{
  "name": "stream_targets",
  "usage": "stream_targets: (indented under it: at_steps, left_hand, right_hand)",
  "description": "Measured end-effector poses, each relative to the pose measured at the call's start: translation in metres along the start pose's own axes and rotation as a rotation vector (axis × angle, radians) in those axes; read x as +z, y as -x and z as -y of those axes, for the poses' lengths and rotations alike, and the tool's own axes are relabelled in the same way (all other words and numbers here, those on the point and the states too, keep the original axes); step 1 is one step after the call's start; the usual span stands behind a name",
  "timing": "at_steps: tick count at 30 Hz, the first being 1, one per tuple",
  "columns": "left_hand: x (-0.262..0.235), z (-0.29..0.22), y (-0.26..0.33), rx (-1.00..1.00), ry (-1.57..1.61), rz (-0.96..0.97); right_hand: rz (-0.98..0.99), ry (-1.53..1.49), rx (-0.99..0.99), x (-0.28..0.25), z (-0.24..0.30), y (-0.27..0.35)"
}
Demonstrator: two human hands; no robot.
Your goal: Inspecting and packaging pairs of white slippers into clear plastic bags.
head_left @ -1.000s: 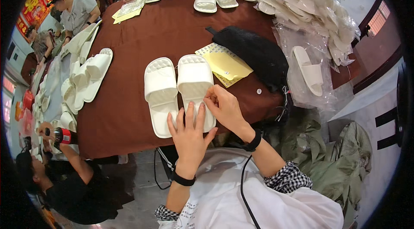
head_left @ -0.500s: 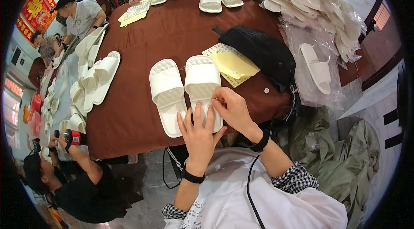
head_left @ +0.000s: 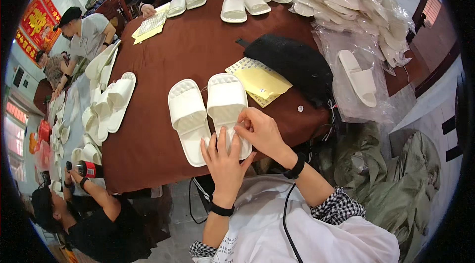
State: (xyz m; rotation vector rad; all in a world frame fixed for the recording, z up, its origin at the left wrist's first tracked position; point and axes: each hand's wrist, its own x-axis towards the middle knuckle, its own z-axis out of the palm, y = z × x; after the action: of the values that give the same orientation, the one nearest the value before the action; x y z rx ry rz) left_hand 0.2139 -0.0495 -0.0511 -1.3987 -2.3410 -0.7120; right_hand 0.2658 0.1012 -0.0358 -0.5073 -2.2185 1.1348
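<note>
Two white slide slippers lie side by side on the brown tablecloth (head_left: 198, 50) near its front edge. The left slipper (head_left: 188, 119) is untouched. My left hand (head_left: 225, 164) rests flat on the heel of the right slipper (head_left: 226, 99), fingers spread. My right hand (head_left: 260, 131) pinches the heel area of that same slipper with its fingertips. Both wrists wear black bands.
A yellow paper sheet (head_left: 262, 82) and a black bag (head_left: 292, 62) lie just right of the slippers. Bagged white slippers (head_left: 356, 10) pile at the far right. More slippers (head_left: 111, 102) stack at the left. Other people sit around the table; one crouches at lower left (head_left: 84, 208).
My hands have stayed on the heel of the right slipper, with only small finger shifts. The view has shifted slightly.
</note>
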Motion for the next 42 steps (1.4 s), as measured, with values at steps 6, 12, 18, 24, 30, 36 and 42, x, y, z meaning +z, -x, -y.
stream_targets:
  at_steps: [6, 12, 18, 24, 30, 36, 42]
  left_hand:
    - [0.004, -0.001, -0.001, 0.003, 0.012, -0.029]
    - [0.001, 0.003, 0.001, -0.01, -0.012, -0.018]
    - [0.0, 0.004, 0.006, -0.014, -0.007, 0.011]
    - [-0.005, 0.005, 0.009, -0.035, 0.055, 0.019]
    - [-0.007, -0.016, 0.002, -0.127, -0.118, 0.06]
    - [0.007, -0.013, 0.0, -0.175, -0.166, 0.068]
    - [-0.016, 0.024, 0.007, -0.156, -0.218, 0.083]
  right_hand:
    - [-0.014, -0.013, -0.021, -0.002, -0.007, 0.001]
    - [-0.028, -0.041, -0.042, 0.002, -0.003, 0.0]
    - [-0.058, 0.013, -0.033, 0.005, -0.003, 0.003]
    - [-0.059, -0.088, -0.102, 0.0, -0.016, 0.004]
    - [-0.061, -0.124, -0.002, -0.001, -0.006, 0.004]
    - [-0.061, -0.131, -0.025, 0.001, -0.007, 0.003]
    - [-0.084, -0.111, -0.045, 0.0, -0.007, 0.004]
